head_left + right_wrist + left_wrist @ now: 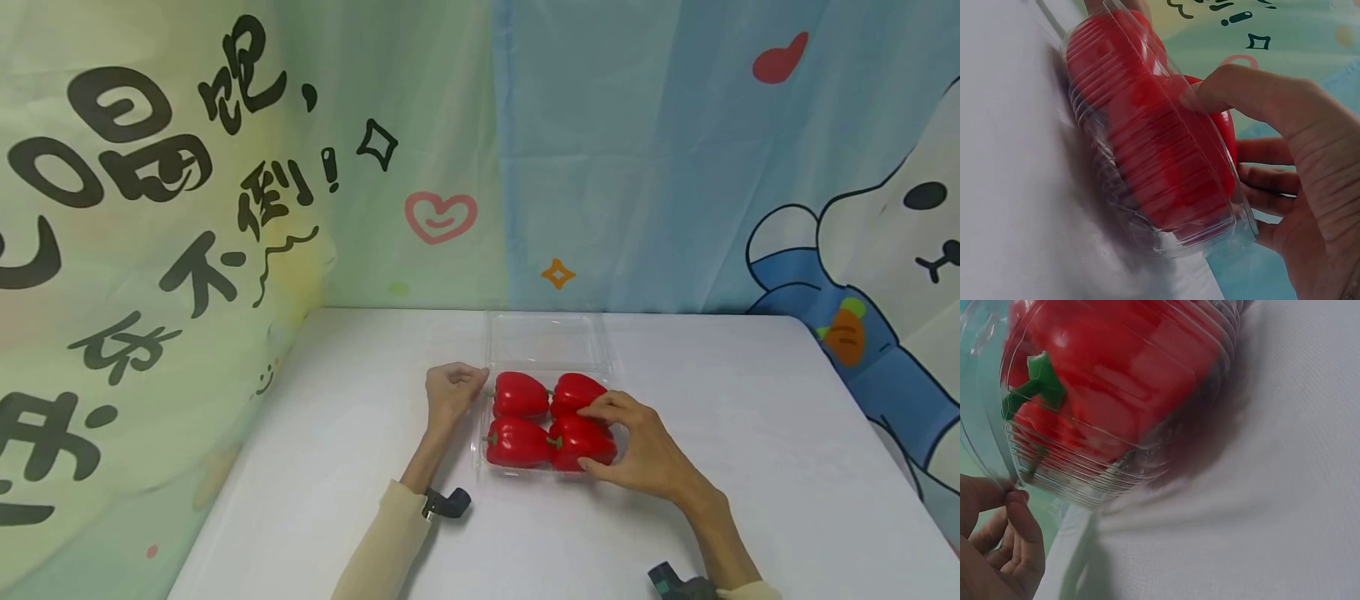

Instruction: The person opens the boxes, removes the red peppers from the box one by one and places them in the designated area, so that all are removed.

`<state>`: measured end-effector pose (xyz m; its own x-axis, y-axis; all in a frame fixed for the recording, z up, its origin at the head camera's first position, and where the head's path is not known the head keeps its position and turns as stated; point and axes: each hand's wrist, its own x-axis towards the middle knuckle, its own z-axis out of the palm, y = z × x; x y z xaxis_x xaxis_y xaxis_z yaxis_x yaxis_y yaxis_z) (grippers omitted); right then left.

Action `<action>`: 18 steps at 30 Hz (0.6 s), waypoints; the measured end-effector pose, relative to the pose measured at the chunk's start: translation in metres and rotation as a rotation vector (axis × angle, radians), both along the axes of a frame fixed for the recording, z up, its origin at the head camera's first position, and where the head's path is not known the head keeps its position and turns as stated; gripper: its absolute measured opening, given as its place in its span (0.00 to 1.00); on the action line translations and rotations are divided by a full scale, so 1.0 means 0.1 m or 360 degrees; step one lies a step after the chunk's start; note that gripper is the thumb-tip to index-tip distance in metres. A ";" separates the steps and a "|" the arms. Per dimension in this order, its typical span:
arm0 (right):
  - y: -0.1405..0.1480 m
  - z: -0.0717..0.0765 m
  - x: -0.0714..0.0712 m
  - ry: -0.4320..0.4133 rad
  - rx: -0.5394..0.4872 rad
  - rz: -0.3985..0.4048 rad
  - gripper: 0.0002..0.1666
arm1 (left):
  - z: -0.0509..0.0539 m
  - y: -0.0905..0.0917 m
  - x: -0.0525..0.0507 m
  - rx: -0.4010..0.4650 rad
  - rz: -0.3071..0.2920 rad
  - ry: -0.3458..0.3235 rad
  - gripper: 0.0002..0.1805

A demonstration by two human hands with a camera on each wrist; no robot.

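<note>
Several red bell peppers with green stems lie in two rows inside a clear plastic clamshell box [491, 472] on the white table. My left hand [456, 390] is at the box's left side; in the left wrist view its thumb and finger pinch the clear rim [988, 440]. With fingers and thumb spread around it, my right hand [637, 437] grips the front right bell pepper [579, 442], which sits in the box. Behind that one is the back right bell pepper [573, 390], partly covered by my fingers. On the left are two more, including the front left bell pepper [517, 443].
The box's clear lid [551, 340] is folded back toward the far edge of the white table [750, 433]. A printed curtain [600, 167] hangs behind the table and along its left side. Dark wrist devices [450, 503] are on both wrists.
</note>
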<state>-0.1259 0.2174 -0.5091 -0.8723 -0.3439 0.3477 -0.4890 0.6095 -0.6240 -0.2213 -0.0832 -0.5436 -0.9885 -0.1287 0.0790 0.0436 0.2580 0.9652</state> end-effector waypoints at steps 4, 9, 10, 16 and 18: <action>0.01 -0.01 0.00 -0.0003 -0.0016 0.0004 0.41 | 0.00 0.01 0.01 0.0005 0.0002 -0.0005 0.12; 0.02 -0.04 0.02 0.0006 -0.0053 0.0011 0.41 | 0.00 0.01 0.03 -0.0011 0.0010 -0.0030 0.11; 0.03 -0.04 0.02 0.0009 -0.0061 0.0012 0.41 | 0.00 0.01 0.03 -0.0017 0.0008 -0.0027 0.11; 0.04 -0.07 0.00 0.0018 -0.0092 0.0014 0.40 | 0.04 0.02 0.02 -0.0038 -0.0016 0.0031 0.12; 0.03 -0.09 0.00 0.0012 -0.0098 0.0013 0.40 | 0.03 0.02 0.02 -0.0043 -0.0016 0.0023 0.12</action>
<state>-0.1256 0.2206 -0.5181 -0.8668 -0.3289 0.3748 -0.4986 0.5658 -0.6566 -0.2190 -0.0817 -0.5408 -0.9885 -0.1162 0.0968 0.0604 0.2836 0.9570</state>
